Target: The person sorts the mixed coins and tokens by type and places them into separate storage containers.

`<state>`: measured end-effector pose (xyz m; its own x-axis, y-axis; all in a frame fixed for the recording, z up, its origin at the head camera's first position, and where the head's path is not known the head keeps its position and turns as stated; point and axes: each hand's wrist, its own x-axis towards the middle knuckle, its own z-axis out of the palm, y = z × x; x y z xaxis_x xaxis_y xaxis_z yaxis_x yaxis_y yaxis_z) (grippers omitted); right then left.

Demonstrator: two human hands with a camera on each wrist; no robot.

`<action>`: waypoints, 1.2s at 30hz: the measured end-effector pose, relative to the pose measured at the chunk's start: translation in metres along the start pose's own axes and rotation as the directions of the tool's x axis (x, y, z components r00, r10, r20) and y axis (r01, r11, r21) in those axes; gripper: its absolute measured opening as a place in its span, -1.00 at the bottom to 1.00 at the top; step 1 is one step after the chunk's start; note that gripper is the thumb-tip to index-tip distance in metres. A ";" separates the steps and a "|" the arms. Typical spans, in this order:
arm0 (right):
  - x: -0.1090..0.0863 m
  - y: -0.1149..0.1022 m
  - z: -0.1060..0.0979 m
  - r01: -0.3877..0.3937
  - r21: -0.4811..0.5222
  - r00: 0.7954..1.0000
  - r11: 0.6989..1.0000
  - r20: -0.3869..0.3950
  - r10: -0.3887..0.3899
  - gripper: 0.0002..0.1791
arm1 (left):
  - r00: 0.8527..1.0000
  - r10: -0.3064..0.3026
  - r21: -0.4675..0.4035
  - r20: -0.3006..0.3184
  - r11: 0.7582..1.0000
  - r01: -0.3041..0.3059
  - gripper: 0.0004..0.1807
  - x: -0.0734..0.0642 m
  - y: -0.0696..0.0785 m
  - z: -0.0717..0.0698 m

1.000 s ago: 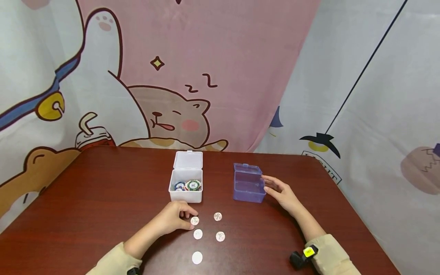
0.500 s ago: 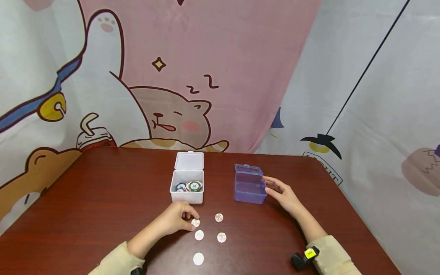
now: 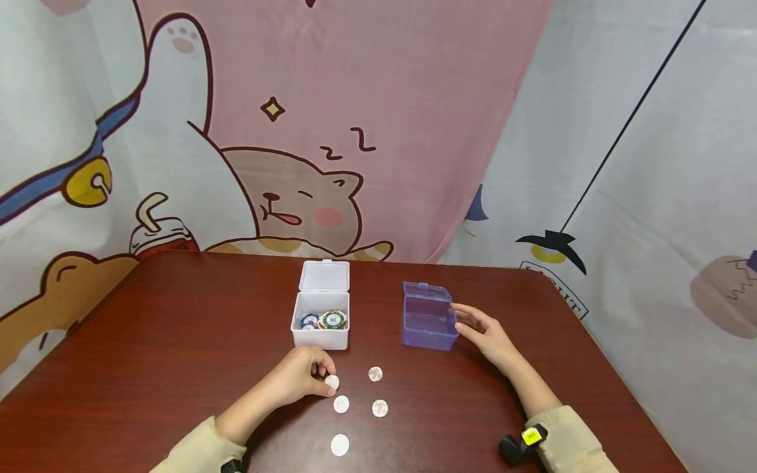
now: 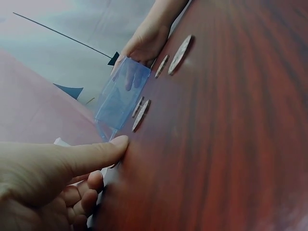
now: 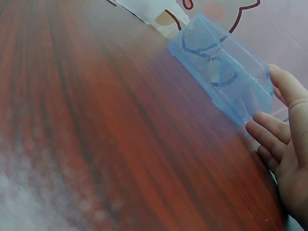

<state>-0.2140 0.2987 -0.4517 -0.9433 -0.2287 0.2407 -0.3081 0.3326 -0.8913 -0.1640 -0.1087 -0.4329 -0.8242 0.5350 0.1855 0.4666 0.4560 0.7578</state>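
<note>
In the head view my left hand [image 3: 301, 372] is low over the table, its thumb and index finger pinching a round silvery coin [image 3: 332, 382] at the edge. The left wrist view mostly hides that coin behind the thumb. Other coins lie flat close by: one [image 3: 341, 404] just in front, another [image 3: 340, 445] farther toward me, and two to the right [image 3: 375, 374]. My right hand [image 3: 485, 334] rests its fingertips against the right side of a clear blue plastic box [image 3: 430, 338], whose lid stands open. Fairly straight fingers [image 5: 269, 132] lie along the box's end.
A white plastic box [image 3: 321, 339] with its lid raised stands behind my left hand. It holds several poker chips [image 3: 333, 320]. The brown table [image 3: 207, 328] ends at a printed cloth [image 3: 414, 131] hanging behind.
The coin at my left fingertips has shifted slightly left, and the index finger has drawn in toward the thumb. My right hand, the boxes and the other coins stay in place.
</note>
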 end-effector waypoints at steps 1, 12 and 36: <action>0.000 0.000 0.000 0.000 -0.001 1.000 1.000 0.000 0.000 -0.51 | 1.000 -0.012 -0.010 -0.003 1.000 0.012 -0.77 0.000 0.000 0.000; -0.001 -0.002 0.000 0.011 -0.010 1.000 1.000 0.007 -0.011 -0.50 | 0.998 -0.042 -0.113 -0.045 0.993 0.036 -0.87 -0.002 0.001 0.000; 0.000 -0.001 0.000 0.032 -0.007 0.999 0.999 0.005 -0.032 -0.51 | 0.983 -0.114 -0.319 -0.142 0.946 0.063 -0.90 0.019 0.039 0.030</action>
<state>-0.2138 0.2981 -0.4503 -0.9322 -0.2438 0.2674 -0.3392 0.3315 -0.8804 -0.1519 -0.0591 -0.4186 -0.9092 0.3729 0.1854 0.2870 0.2385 0.9278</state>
